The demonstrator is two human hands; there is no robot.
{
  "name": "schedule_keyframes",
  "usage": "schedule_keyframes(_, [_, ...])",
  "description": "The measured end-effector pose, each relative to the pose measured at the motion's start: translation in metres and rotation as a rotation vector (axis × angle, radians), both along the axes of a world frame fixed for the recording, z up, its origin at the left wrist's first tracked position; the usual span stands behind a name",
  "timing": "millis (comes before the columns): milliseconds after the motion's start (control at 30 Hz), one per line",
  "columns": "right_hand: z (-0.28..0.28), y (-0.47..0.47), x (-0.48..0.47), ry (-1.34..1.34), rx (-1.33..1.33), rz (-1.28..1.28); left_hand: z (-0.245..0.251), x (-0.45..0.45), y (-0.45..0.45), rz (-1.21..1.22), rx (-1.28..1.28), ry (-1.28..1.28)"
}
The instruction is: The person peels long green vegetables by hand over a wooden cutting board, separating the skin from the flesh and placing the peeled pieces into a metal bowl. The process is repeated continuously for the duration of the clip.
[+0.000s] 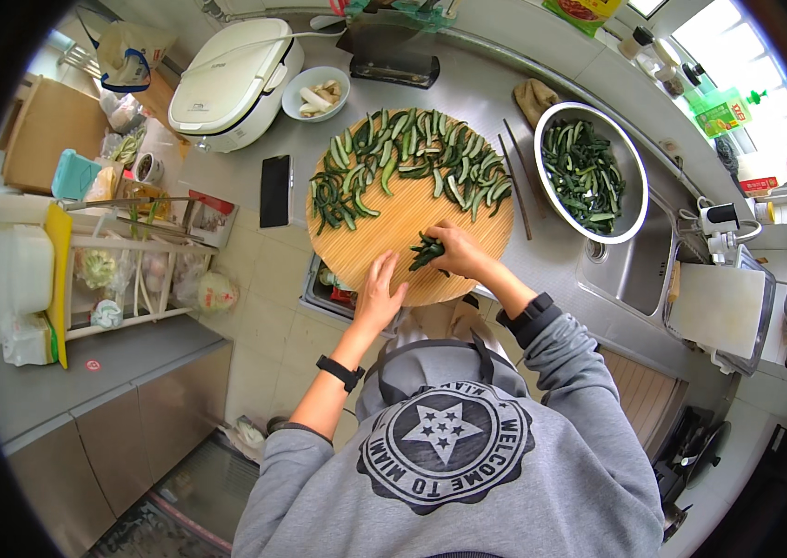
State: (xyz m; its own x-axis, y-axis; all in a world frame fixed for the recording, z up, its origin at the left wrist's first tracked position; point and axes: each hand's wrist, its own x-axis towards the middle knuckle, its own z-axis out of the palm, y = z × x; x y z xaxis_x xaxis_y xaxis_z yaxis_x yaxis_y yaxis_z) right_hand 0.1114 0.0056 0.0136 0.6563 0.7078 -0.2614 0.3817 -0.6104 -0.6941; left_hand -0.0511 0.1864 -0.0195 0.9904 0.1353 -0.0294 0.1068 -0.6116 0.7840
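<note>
A round bamboo board (393, 216) lies before me, its near edge reaching past the counter. Many dark green cucumber-like strips (407, 139) are spread in an arc over its far half. My right hand (462, 251) grips a small bunch of the strips (425, 252) above the near right part of the board. At the near left edge, my left hand (379, 294) rests with its fingers apart and nothing in it. More strips (585, 174) fill a steel bowl (638, 213) to the right of the board.
Dark chopsticks (518, 185) lie between board and bowl. A phone (275, 191) sits left of the board, near a white cooker (233, 84) and a small bowl of pale pieces (317, 97). The sink (627, 268) is at right. Below the board, a drawer (317, 296) stands pulled out.
</note>
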Motion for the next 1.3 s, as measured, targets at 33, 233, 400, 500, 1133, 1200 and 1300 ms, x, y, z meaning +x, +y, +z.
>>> schedule_keyframes(33, [-0.006, 0.008, -0.004, -0.004, 0.012, 0.036, -0.004, 0.001, 0.003, 0.006, -0.027, -0.005])
schedule_keyframes(233, [-0.012, 0.008, -0.007, -0.051, 0.111, 0.076, -0.019, 0.012, 0.008, -0.026, -0.035, -0.011])
schedule_keyframes(400, [-0.002, -0.027, 0.002, -0.015, 0.117, -0.071, -0.020, 0.021, 0.008, 0.012, -0.058, -0.027])
schedule_keyframes(500, [-0.001, -0.035, 0.005, -0.022, 0.064, -0.212, -0.017, 0.030, 0.009, 0.085, -0.034, -0.097])
schedule_keyframes(1133, [-0.048, 0.013, 0.047, -0.402, -0.011, 0.070, -0.010, 0.089, -0.009, 0.026, 0.073, -0.173])
schedule_keyframes(1200, [-0.044, 0.014, 0.048, -0.390, -0.028, 0.087, -0.008, 0.087, -0.011, 0.033, 0.077, -0.210])
schedule_keyframes(1300, [-0.033, 0.016, 0.051, -0.217, 0.121, 0.000, -0.007, 0.085, -0.011, 0.076, 0.039, -0.127])
